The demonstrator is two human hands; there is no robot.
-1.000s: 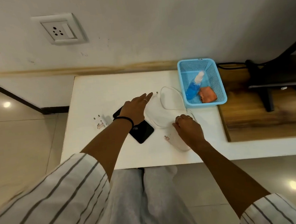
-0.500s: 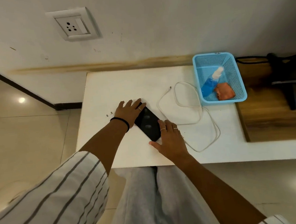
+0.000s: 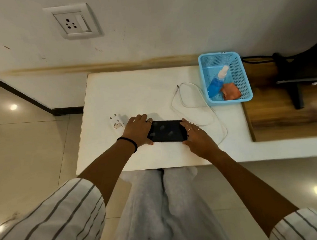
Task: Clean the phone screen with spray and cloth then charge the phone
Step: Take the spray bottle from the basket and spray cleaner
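Note:
A black phone point(image 3: 167, 131) lies flat and crosswise on the white table point(image 3: 137, 91), with smudges on its screen. My left hand point(image 3: 138, 129) grips its left end and my right hand point(image 3: 196, 137) grips its right end. A white charging cable point(image 3: 194, 106) lies in loops to the right of the phone. A white charger plug point(image 3: 116, 121) rests just left of my left hand. A blue spray bottle point(image 3: 217, 82) and an orange cloth point(image 3: 230, 92) sit in a blue basket point(image 3: 244, 72) at the table's back right.
A white wall socket point(image 3: 72, 22) is on the wall above the table's left side. A wooden surface point(image 3: 285, 114) with a black stand point(image 3: 294, 84) adjoins the table on the right. Tiled floor lies to the left and below.
The phone has turned from a diagonal lie to crosswise. Both hands have shifted onto its two ends. The charger plug has come back into sight beside my left hand.

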